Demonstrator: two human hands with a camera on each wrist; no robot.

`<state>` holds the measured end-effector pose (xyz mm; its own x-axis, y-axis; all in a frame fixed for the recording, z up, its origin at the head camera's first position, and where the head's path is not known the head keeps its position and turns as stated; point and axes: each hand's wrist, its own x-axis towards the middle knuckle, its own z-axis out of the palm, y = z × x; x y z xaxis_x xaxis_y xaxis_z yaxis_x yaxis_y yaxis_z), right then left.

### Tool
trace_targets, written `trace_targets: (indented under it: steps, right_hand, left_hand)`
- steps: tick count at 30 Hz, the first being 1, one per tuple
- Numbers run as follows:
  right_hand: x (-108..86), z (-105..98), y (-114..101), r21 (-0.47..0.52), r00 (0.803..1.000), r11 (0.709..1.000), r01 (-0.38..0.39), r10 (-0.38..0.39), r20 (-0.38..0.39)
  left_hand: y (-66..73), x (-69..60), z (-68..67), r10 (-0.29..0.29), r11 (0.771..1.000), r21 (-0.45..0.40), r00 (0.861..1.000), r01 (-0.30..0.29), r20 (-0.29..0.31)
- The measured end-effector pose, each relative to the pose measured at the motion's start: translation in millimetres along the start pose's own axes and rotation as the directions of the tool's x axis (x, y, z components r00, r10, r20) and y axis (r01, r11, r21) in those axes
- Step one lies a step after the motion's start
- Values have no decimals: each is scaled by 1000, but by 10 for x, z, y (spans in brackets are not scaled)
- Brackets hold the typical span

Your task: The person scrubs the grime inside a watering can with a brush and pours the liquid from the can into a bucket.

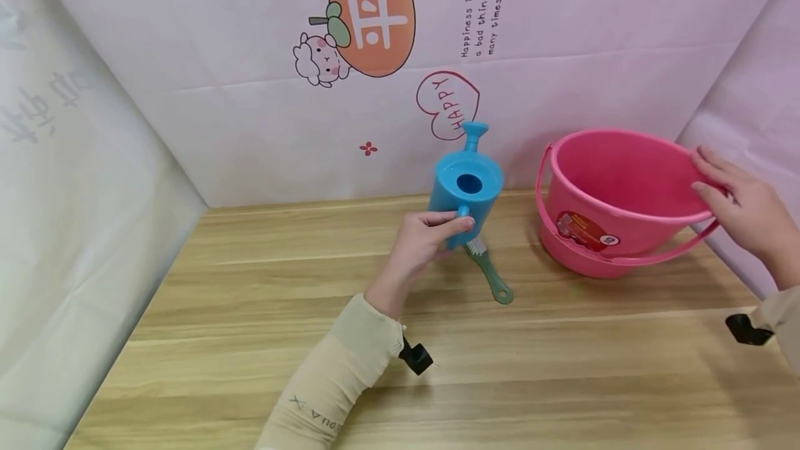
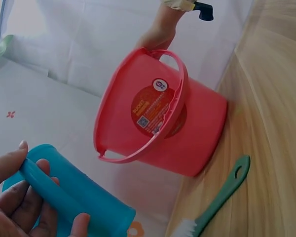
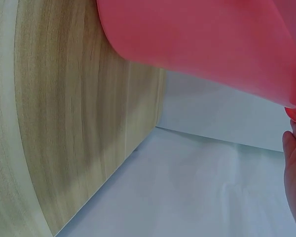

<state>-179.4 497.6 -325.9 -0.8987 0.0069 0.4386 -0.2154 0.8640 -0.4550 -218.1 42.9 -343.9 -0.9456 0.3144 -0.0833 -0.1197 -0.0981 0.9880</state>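
In the head view my left hand (image 1: 420, 240) grips the handle of a blue watering can (image 1: 442, 194), its spout toward the back wall. The left wrist view shows the fingers curled round the handle of the watering can (image 2: 91, 190). On the table just below it lies a brush (image 1: 490, 275) with a green handle and white bristles, partly hidden by the can. To the right is a pink bucket (image 1: 631, 228), slightly tilted, its carrying handle hanging down in front. My right hand (image 1: 753, 210) holds the bucket's right rim.
The wooden table (image 1: 262, 311) meets a printed white cloth wall (image 1: 237, 137) at the back. More white cloth (image 1: 744, 103) hangs at the right, close beside the bucket, and at the left. Small black wrist devices (image 1: 417, 358) sit at both cuffs.
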Motion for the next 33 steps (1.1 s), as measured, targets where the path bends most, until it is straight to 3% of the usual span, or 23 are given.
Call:
trace_targets:
  steps: [10,14,18,26,33]
  right_hand:
    - [-97,-9,83,-12,1000,1000,22,-22,-5]
    - [-81,-34,101,-11,1000,1000,2,-2,10]
    - [-79,-69,102,-20,1000,1000,-7,7,-6]
    - [-10,-10,37,-21,998,999,38,-37,49]
    - [16,-69,27,-36,996,998,55,-52,71]
  left_hand:
    - [77,161,359,18,995,98,999,-14,-41]
    - [110,196,502,66,988,140,996,-58,-53]
    - [136,213,622,120,980,162,992,-114,-26]
    - [151,221,683,124,978,173,992,-117,-31]
    - [167,250,747,171,965,200,985,-171,19]
